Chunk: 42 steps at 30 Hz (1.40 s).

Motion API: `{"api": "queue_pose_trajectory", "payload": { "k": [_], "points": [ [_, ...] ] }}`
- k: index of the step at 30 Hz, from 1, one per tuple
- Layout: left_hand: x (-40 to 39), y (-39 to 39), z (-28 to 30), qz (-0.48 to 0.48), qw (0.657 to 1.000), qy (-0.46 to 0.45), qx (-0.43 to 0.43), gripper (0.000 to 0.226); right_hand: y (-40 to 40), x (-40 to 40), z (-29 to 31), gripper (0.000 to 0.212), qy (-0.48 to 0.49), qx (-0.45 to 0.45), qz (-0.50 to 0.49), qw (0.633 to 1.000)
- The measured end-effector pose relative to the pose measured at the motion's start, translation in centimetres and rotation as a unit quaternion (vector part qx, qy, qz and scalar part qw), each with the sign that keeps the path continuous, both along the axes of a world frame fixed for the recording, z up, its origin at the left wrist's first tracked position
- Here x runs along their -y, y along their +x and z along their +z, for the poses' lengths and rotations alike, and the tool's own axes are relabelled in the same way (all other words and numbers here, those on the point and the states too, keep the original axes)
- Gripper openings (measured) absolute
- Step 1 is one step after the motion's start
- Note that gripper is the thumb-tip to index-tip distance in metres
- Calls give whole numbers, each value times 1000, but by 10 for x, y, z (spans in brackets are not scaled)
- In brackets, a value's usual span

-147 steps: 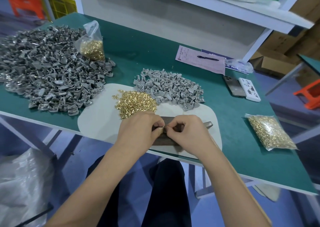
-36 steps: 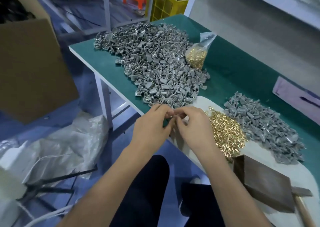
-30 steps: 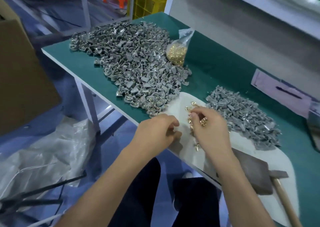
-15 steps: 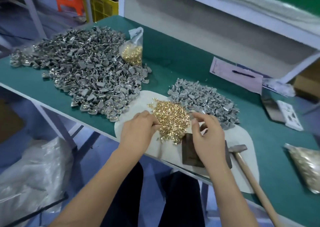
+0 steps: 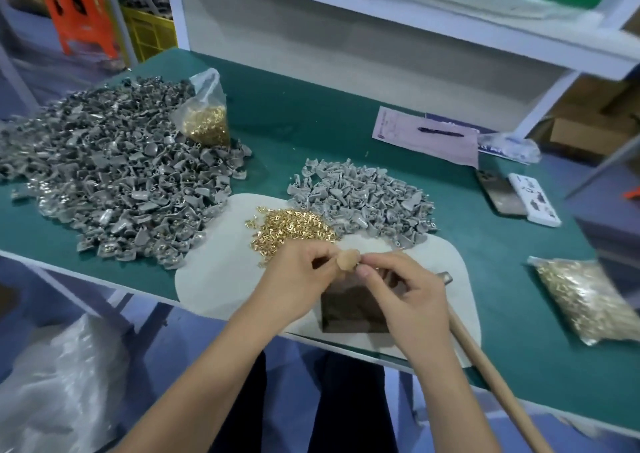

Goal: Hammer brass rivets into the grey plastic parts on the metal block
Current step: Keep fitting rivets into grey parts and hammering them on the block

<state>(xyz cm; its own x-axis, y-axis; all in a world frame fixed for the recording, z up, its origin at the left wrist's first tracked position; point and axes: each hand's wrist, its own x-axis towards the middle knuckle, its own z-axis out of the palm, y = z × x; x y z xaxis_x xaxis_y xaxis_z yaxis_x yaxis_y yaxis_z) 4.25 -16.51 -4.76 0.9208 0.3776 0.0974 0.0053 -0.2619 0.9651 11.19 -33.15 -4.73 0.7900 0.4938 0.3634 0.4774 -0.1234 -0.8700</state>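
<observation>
My left hand (image 5: 298, 279) and my right hand (image 5: 405, 296) meet fingertip to fingertip just above the dark metal block (image 5: 349, 310). Between them they pinch one small grey plastic part (image 5: 348, 260), the left from its left side, the right from its right edge. Whether a rivet sits in the fingers is too small to tell. Loose brass rivets (image 5: 294, 231) lie in a heap just beyond my hands. Behind them is a small pile of grey parts (image 5: 360, 196). The hammer (image 5: 491, 380) lies to the right of the block, untouched.
A large heap of grey parts (image 5: 114, 182) covers the table's left, with a bag of rivets (image 5: 207, 120) on it. Another rivet bag (image 5: 588, 300) lies at the right. A white mat (image 5: 214, 279) underlies the block. Paper with a pen (image 5: 426, 137) and two phones (image 5: 502, 193) lie further back.
My view swung back from the left heap to the block. Both hands left the rivet heap and the small pile and came together over the block around one grey part.
</observation>
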Motion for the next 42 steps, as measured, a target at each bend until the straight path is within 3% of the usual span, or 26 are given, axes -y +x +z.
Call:
{"api": "queue_pose_trajectory", "payload": {
  "k": [7,10,13,21,24,29,35,42],
  "points": [
    [41,28,5,-33,999,-23,-16,39,7,32,-11,16,35,74,-90,993],
    [46,43,5,-64,988,127,-60,37,10,45,-23,8,37,71,-135,988],
    [43,66,8,-50,955,276,-92,13,12,55,-38,9,42,50,-195,979],
    [51,142,-2,-111,873,461,-114,36,11,58,-49,9,53,42,-224,972],
    [57,153,-7,-97,857,494,-108,31,10,58,-49,10,42,50,-223,973],
    [58,154,-11,-76,871,473,-112,28,10,58,-48,11,33,52,-226,972],
    [46,148,-9,-149,906,367,-150,30,9,58,-47,10,18,54,-221,974],
    [45,140,-4,-170,906,361,-143,24,10,58,-48,14,16,65,-230,971]
  ]
}}
